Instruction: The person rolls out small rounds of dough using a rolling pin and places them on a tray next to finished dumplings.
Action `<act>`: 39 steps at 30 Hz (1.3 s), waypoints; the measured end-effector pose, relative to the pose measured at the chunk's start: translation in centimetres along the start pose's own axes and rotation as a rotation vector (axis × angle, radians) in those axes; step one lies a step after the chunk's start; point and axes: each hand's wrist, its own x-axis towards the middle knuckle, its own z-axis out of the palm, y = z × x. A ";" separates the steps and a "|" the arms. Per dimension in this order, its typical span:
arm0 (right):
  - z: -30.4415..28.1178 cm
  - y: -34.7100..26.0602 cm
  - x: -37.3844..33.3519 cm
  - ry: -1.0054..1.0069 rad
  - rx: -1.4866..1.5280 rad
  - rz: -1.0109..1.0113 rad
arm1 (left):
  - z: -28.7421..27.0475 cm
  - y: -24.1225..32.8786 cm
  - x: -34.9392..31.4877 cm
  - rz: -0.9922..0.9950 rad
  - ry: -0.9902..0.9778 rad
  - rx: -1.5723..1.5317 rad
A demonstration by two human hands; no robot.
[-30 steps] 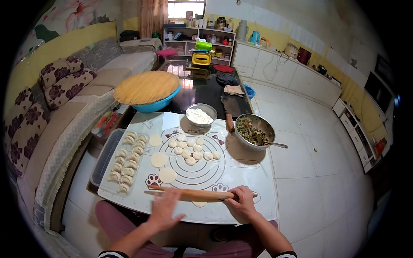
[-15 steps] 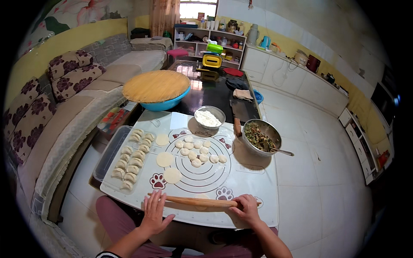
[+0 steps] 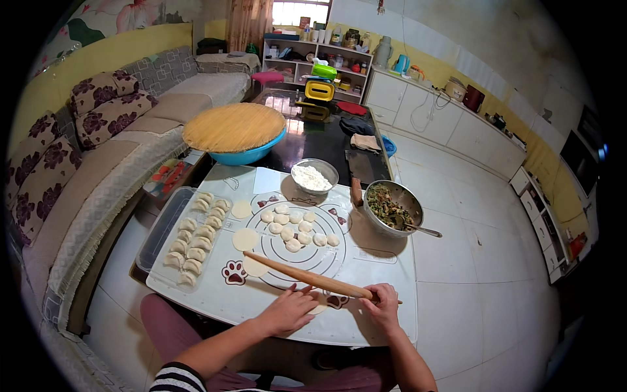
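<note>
My right hand [image 3: 381, 307] grips the right end of a wooden rolling pin [image 3: 313, 279], which slants up to the left over the white printed mat [image 3: 385, 281]. My left hand [image 3: 287, 310] lies below the pin, fingers stretched out at the edge of a dough wrapper [image 3: 319, 304] partly hidden by hand and pin. Three flat wrappers [image 3: 245, 239] lie in a column on the left, the nearest partly covered by the pin's tip. Beyond the pin sit several small flattened dough pieces [image 3: 287, 233]. At the left, a clear tray holds rows of folded dumplings [image 3: 197, 242].
A metal bowl of white flour [image 3: 314, 176] stands at the mat's far edge. To its right is a bowl of chopped filling [image 3: 394, 208] with a spoon, beside a brown block [image 3: 356, 192]. A blue basin [image 3: 248, 153] under a round woven lid [image 3: 234, 127] sits far left.
My left hand has left the pin's left end and moved right, to the wrapper. The pin's left end has swung up and away, still in my right hand.
</note>
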 end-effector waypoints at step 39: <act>3.5 -2.6 1.5 -0.134 0.009 -0.159 | -4.9 -1.6 -7.6 -0.728 0.057 0.101</act>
